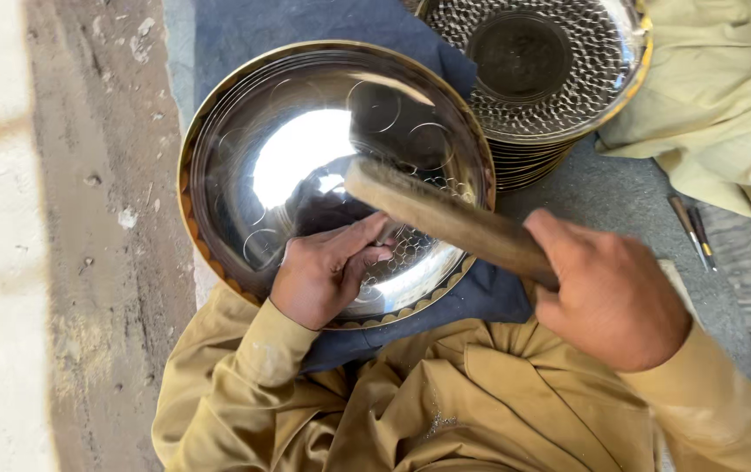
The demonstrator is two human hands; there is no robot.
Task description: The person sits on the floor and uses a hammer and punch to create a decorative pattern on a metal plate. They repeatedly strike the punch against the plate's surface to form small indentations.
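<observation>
Round polished metal tray (pixel 305 149), brass-coloured scalloped rim, lying flat on dark blue cloth (pixel 253 26) over the lap. Surface mirror-bright across the upper and left zones, with a strong glare patch near centre. Faint scribed circles visible toward the far and left edge. Dense stamped circle pattern only in the near-right sector, under and beside the fingers. Judging from that: patterning partly done, near-right arc covered, most of the face bare apart from the layout circles.

Wooden tool (pixel 445 218), long tan bar or handle, crossing the tray's near-right edge on a diagonal, far end over the tray centre, blurred. Cannot tell whether the tip touches the metal.

Left hand (pixel 327 271) resting flat on the tray's near portion, fingers spread toward the patterned zone, pressing rather than clasping; nothing enclosed in it. Sits directly below the tool's shaft.

Right hand (pixel 607 293) wrapped tight round the tool's near end, off the tray, just past its right rim. Tray therefore ahead and to the left of that grip.

Further out: stack of finished trays (pixel 550 70) at top right, fully covered in the same circle pattern, dark plain disc in the middle, touching or nearly touching the working tray's far-right rim. Two thin pencil-like tools (pixel 690 229) on the grey mat to the right. Bare dusty ground (pixel 104 218) to the left.
</observation>
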